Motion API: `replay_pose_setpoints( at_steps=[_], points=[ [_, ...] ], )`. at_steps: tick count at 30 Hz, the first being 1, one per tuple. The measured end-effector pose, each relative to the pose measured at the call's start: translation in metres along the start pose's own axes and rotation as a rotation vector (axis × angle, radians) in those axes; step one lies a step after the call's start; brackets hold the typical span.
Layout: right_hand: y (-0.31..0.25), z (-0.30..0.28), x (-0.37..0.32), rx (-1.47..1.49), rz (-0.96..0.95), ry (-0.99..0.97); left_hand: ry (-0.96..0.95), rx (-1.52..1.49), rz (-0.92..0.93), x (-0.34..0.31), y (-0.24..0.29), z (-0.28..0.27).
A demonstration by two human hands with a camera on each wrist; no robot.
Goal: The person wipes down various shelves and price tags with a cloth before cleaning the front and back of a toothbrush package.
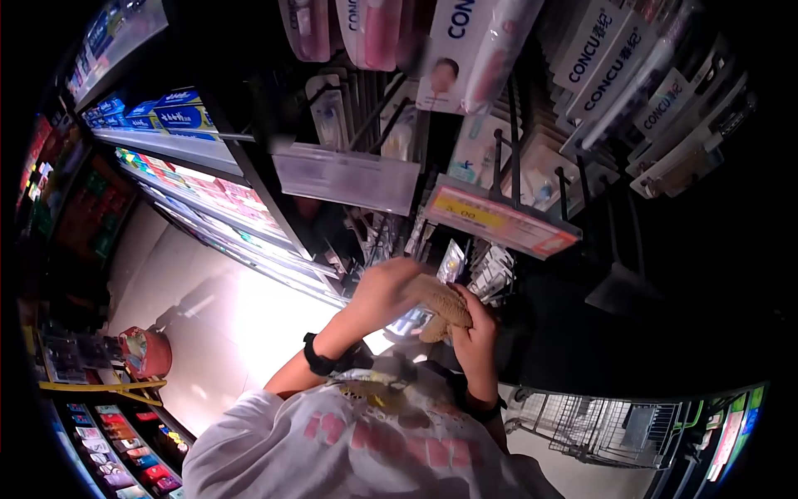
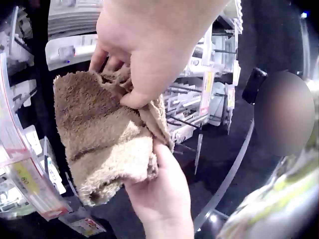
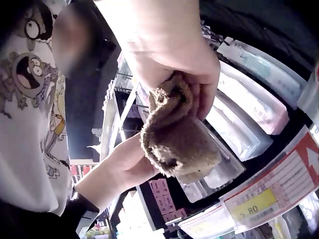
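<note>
A brown fluffy cloth (image 1: 446, 304) is bunched between the two hands in front of the chest. My left hand (image 1: 384, 293) is on its left side; in the left wrist view that hand (image 2: 149, 55) pinches the upper edge of the cloth (image 2: 99, 134) between thumb and fingers. From the other side my right hand (image 1: 476, 339) grips it. The right wrist view shows the fingers of my right hand (image 3: 174, 64) curled round the folded cloth (image 3: 182, 149), whose lower part hangs out. Folds of cloth hide some fingertips.
Hanging packs (image 1: 486, 50) and price-tag holders (image 1: 499, 218) are on hooks just ahead. Lit shelves (image 1: 208, 187) run along the left, with a red basket (image 1: 147, 353) on the floor beyond. A wire shopping cart (image 1: 598, 428) stands at lower right.
</note>
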State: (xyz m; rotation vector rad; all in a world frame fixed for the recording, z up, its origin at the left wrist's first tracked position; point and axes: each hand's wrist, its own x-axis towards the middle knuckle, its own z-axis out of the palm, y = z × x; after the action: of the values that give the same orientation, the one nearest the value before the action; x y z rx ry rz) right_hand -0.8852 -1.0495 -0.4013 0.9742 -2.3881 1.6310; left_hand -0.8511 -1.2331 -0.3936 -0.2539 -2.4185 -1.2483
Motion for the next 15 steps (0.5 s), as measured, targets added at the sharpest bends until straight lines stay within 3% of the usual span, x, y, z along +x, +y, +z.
replay_pose_setpoints(
  at_steps=[2, 4, 6, 9, 10, 11, 13, 14, 15],
  points=[
    [0.012, 0.006, -0.002, 0.017, -0.003, 0.003, 0.095, -0.094, 0.019, -0.007, 0.004, -0.014],
    [0.020, 0.008, -0.005, 0.064, 0.108, -0.030, 0.022, -0.141, -0.081, -0.014, 0.005, -0.026],
    [0.018, 0.008, -0.009, 0.070, 0.109, -0.045, 0.023, -0.195, -0.064, -0.019, 0.006, -0.030],
    [0.008, 0.010, -0.007, 0.433, 0.158, -0.077, 0.003, -0.131, -0.123, -0.025, 0.003, -0.025],
    [0.006, 0.008, -0.008, 0.427, 0.156, -0.066, 0.081, -0.331, -0.209, -0.026, 0.004, -0.022],
    [0.004, 0.007, -0.010, 0.557, 0.098, -0.055, 0.157, -0.527, -0.294, -0.025, 0.004, -0.020],
    [0.005, 0.008, -0.014, 0.749, -0.030, -0.023, 0.168, -0.633, -0.310, -0.022, -0.004, -0.018],
    [0.003, 0.005, -0.015, 0.747, -0.031, -0.012, 0.157, -0.655, -0.315, -0.019, -0.005, -0.019],
    [-0.006, -0.002, -0.011, 0.451, -0.169, -0.092, 0.167, -0.667, -0.327, -0.018, -0.003, -0.015]
  ],
)
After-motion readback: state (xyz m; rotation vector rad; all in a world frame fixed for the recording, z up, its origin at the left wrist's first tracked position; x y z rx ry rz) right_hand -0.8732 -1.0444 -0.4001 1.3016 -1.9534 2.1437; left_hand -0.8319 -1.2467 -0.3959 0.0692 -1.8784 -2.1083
